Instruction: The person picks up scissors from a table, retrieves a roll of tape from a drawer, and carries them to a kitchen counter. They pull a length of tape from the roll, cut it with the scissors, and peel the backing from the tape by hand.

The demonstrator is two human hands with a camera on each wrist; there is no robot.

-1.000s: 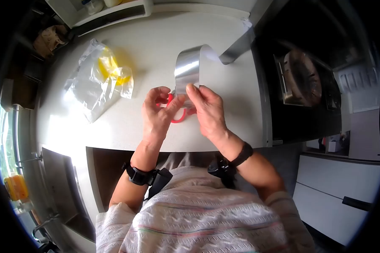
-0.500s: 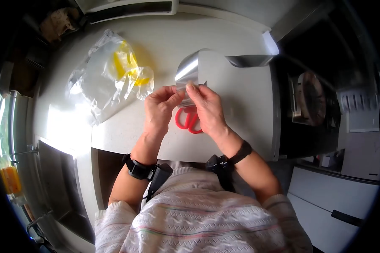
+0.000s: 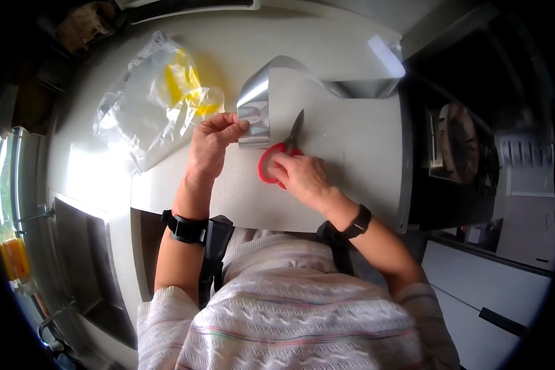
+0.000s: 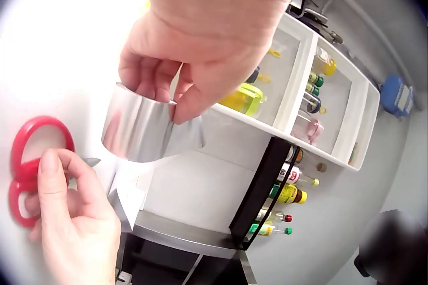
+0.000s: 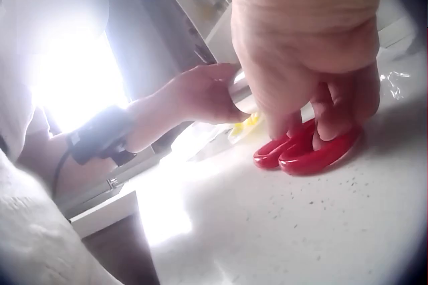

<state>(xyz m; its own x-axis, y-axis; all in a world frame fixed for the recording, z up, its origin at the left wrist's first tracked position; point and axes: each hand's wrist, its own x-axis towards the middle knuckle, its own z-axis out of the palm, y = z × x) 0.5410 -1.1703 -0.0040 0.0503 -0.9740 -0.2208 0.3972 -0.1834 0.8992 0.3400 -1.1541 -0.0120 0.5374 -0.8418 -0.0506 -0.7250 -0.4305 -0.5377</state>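
My left hand [image 3: 209, 143] pinches the end of a shiny silver strip [image 3: 254, 105] between thumb and fingers; the left wrist view shows the strip [image 4: 137, 128] curving below the fingertips. From there it arches over the counter to the back right, where a white piece [image 3: 385, 57] shows at its far end. Red-handled scissors [image 3: 267, 163] lie on the counter, dark blades toward the back. My right hand [image 3: 309, 181] has its fingers on the handles; in the right wrist view the fingertips reach into the red loops [image 5: 321, 159].
A crumpled clear bag [image 3: 143, 105] with yellow parts lies on the left of the counter [image 3: 185, 200]. A black hob area [image 3: 456, 148] borders the right side. The left wrist view shows a white shelf [image 4: 284, 108] with bottles.
My right hand has let go of the strip and moved down to the scissors' handles. My left hand, still pinching the strip, has shifted left.
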